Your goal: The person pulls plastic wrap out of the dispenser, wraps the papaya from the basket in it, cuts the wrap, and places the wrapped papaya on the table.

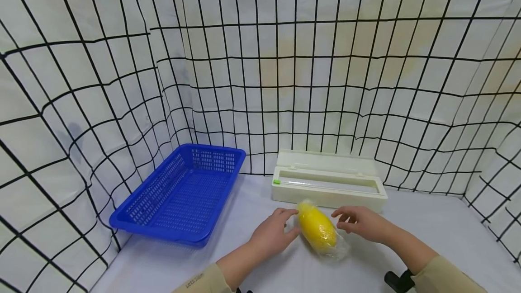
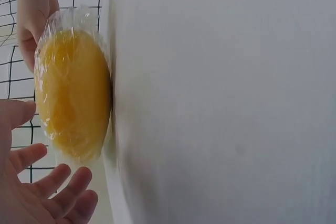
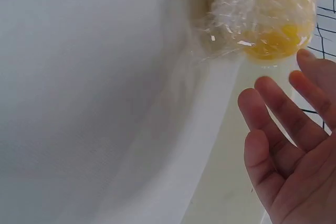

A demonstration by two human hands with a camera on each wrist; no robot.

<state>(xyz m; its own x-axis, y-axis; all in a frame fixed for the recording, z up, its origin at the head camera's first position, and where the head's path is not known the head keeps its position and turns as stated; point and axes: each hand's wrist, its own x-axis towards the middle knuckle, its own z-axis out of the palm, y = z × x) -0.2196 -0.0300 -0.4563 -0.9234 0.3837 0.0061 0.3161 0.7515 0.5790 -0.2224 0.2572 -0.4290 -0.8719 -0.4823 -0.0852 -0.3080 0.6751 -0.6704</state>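
Observation:
A yellow, oval, fruit-like thing [image 1: 317, 227] wrapped in clear cling film lies on the white tabletop; its exact kind is hard to tell. Loose film bunches at both ends. To its left is my left hand [image 1: 273, 234], fingers relaxed and spread, the fingertips touching or almost touching the wrap. On the other side my right hand [image 1: 362, 223] hovers with loosely bent fingers, apart from the wrapped thing in the head view. Both wrist views show the yellow thing [image 2: 73, 93] beside spread fingers, with neither hand gripping it.
Just behind the hands stands a white cling film dispenser [image 1: 329, 200], its lid raised and a film roll inside. A blue plastic basket [image 1: 163, 234] sits at the left. Black netting [image 1: 277, 80] over white sheeting walls the back and sides.

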